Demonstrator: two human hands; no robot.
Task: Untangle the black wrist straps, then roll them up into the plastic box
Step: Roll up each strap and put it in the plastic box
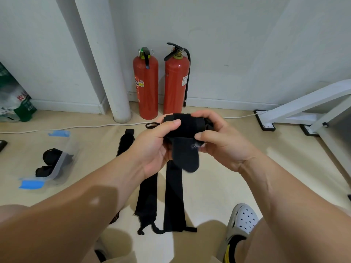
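My left hand point(154, 147) and my right hand point(220, 141) both grip a black wrist strap point(187, 128) rolled into a thick bundle in mid-air, its loose tail hanging down between the palms. Three more black straps lie flat on the floor below: one long strap point(173, 196) under the roll, a second strap point(147, 198) to its left, and a third strap point(124, 142) partly hidden by my left forearm. The clear plastic box point(57, 162) with blue clips lies on the floor at the left and holds rolled black straps point(51, 155).
Two red fire extinguishers point(146, 86) stand against the wall behind my hands. A white pipe point(114, 76) runs down to the floor, with a white cable point(76, 127) along it. A white table frame point(307, 109) stands at the right. My shoe point(241, 221) is at the bottom right.
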